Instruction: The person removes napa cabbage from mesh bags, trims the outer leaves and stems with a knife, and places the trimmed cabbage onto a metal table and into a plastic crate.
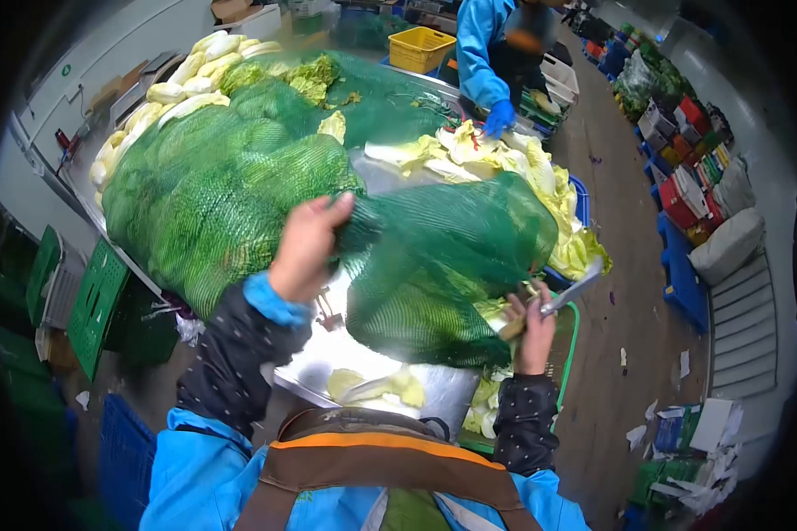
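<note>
My left hand (pixel 305 246) is closed on the gathered end of a green mesh bag (pixel 452 221), which stretches across in front of me to the right. Pale green Chinese cabbage (pixel 425 310) shows through the lower part of the netting. Closed round a knife (pixel 574 290), my right hand (pixel 533 334) is at the bag's right end, the blade pointing up and to the right. Loose outer leaves (pixel 376 387) lie on the metal table (pixel 314 367) below the bag.
Full mesh bags of cabbage (pixel 212 203) fill the table's left side, with trimmed cabbages (pixel 208 66) behind them. A co-worker's blue-gloved hand (pixel 499 117) is by piled leaves (pixel 540 173). A green crate (pixel 565 354) with leaves stands at right; a yellow crate (pixel 421 50) sits farther back.
</note>
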Demonstrator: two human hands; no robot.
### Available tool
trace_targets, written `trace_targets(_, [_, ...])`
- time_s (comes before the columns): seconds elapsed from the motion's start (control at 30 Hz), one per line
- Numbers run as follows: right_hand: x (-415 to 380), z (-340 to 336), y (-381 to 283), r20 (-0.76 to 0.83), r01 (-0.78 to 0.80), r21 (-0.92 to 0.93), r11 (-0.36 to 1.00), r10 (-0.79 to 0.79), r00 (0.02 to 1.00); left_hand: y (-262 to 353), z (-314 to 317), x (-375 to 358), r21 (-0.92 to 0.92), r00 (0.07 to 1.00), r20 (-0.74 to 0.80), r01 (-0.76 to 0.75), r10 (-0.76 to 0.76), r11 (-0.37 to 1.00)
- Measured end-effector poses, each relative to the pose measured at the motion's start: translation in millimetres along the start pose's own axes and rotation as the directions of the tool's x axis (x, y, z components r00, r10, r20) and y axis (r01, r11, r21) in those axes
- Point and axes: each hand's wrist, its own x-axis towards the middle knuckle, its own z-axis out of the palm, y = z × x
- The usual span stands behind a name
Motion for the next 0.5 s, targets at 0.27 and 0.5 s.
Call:
trace_targets(0.27, [-13.8,49.8,-11.5,-0.020,0.281,0.116,0.953,-0.280,0.960,-65.6,89.5,-33.2,0.277,0.298,0.870,-0.954,0.392,0.109])
trace_targets(0.5, [-51.4,-22.8,45.4,-0.177,0.044,-0.368,0.929,-0.116,0.977,-112.6,25.3,-12.6,0.832,0.892,0.286,-0.412,-0.351,-0.370])
